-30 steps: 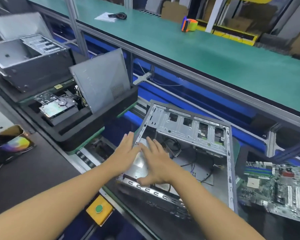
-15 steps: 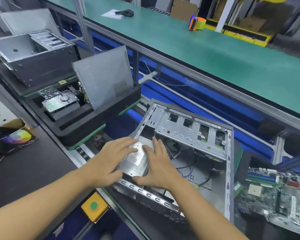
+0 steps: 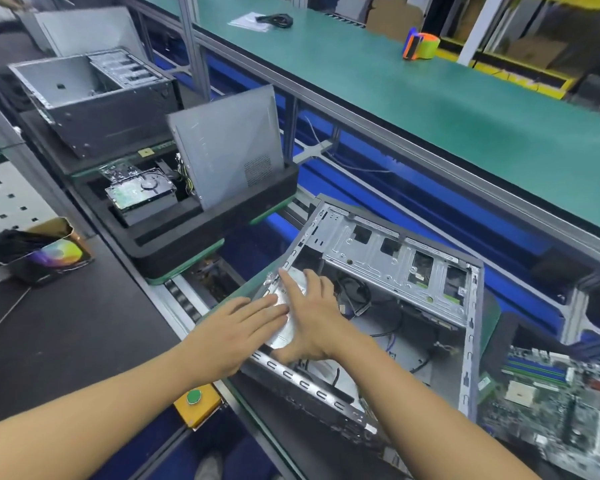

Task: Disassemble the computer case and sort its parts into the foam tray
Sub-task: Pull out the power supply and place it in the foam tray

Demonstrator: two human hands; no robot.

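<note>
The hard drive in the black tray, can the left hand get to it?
Probably yes. The hard drive lies uncovered in the foam tray, over on the side of the left hand, with nothing between them. The grey panel stands behind it.

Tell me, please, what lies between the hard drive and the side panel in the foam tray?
Loose wires lie between the drive and the leaning panel, as the head view shows.

Single view, from camera worn on person's head. Wide-angle, facing forward and down. Close over open computer case (image 3: 371, 251) at centre. Left forearm (image 3: 101, 410) and right forearm (image 3: 430, 410) run in from bottom edge. Foam tray (image 3: 187, 244) farther off, left. Green table (image 3: 430, 98) recedes across top right.
</note>
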